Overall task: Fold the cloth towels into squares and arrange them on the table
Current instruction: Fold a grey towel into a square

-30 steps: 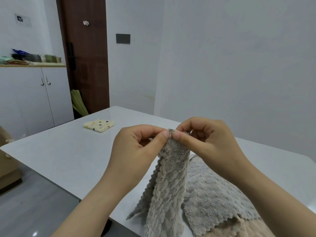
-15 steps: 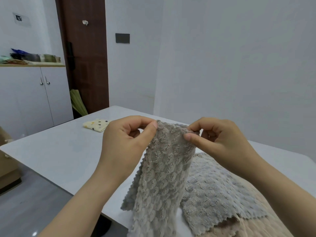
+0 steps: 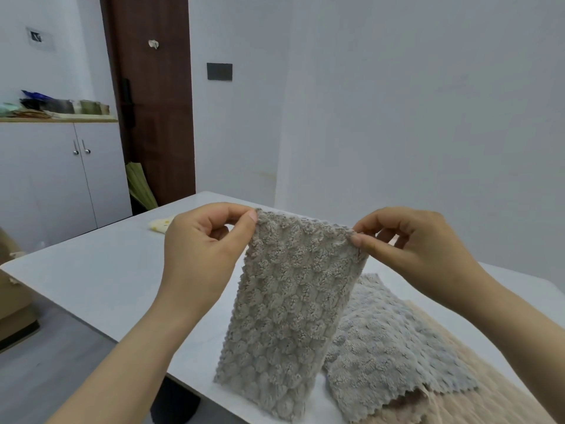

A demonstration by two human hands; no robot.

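Moved: both hands drawn apart since the earlier frame, stretching the towel's top edge level. Towel [image 3: 290, 301]: hangs between the hands, long axis vertical, above the near desk [image 3: 101, 270] edge. Left hand [image 3: 198, 255]: thumb and forefinger pinch top left corner. Right hand [image 3: 412, 249]: pinches top right corner. Bare desk lies left, the likely laying-down spot.

Yellow cloth [image 3: 159, 225] partly behind left hand [image 3: 198, 255]

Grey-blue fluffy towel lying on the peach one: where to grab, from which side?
Probably pinch the grey-blue fluffy towel at its zigzag near edge, from above: it lies flat on the peach towel with that edge exposed, while its left part hides behind the held beige towel.
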